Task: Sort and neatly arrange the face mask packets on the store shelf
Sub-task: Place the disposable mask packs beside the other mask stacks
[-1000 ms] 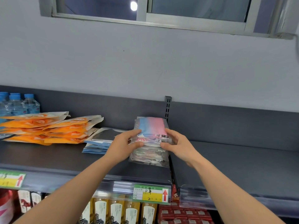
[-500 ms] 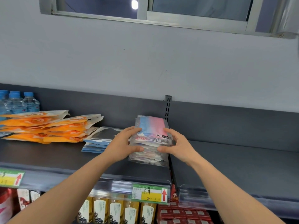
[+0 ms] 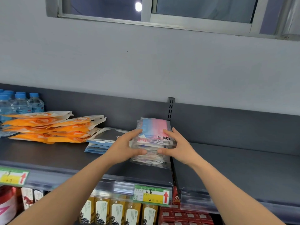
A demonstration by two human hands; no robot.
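Dark shelf (image 3: 48, 153) carries the stack (image 3: 154, 129) at its right end. Left hand (image 3: 125, 146) and right hand (image 3: 177, 146) clasp its opposite sides, fingers curled over the top, equally near; its long axis runs toward the wall.

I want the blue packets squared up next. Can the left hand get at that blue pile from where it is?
Probably yes. The blue pile lies beside the left hand on the same shelf, with nothing between them. That hand grips the clear-wrapped stack, though, so it must let go first.
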